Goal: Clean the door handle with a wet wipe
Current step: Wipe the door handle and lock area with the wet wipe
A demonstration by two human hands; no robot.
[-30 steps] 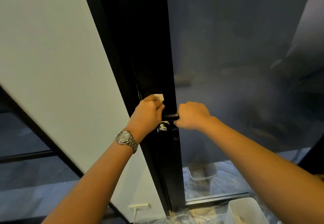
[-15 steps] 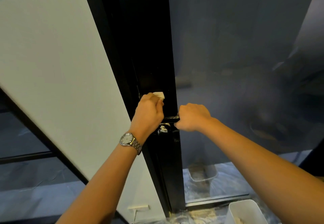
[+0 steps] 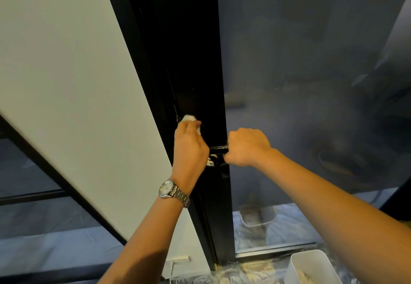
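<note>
1. Head view: the black lever door handle (image 3: 219, 149) sticks out level from the dark door stile (image 3: 200, 61), about halfway up the picture. Only a short glossy length of it shows, between the two hands.
2. The left hand (image 3: 189, 148) is at the handle's left end, against the stile, with its back to the camera. Its fingers are curled in around a white wet wipe (image 3: 190, 119), and a crumpled end of the wipe pokes out above the knuckles.
3. A small pale, shiny patch shows just under the handle beside this hand. I cannot tell whether it is more wipe or metal.
4. The right hand (image 3: 246, 147) is closed in a fist round the handle's right end, knuckles up, so that end is hidden inside the grip.
5. The two hands are near each other but not touching.
6. A steel wristwatch (image 3: 173, 191) sits on the left wrist, face up.
7. Right of the stile is the door's frosted glass panel (image 3: 311, 72), and left of it a white wall (image 3: 66, 83).
8. On the floor at the lower right stands a white plastic bin (image 3: 294, 270) – its contents are too cut off to make out.
</note>
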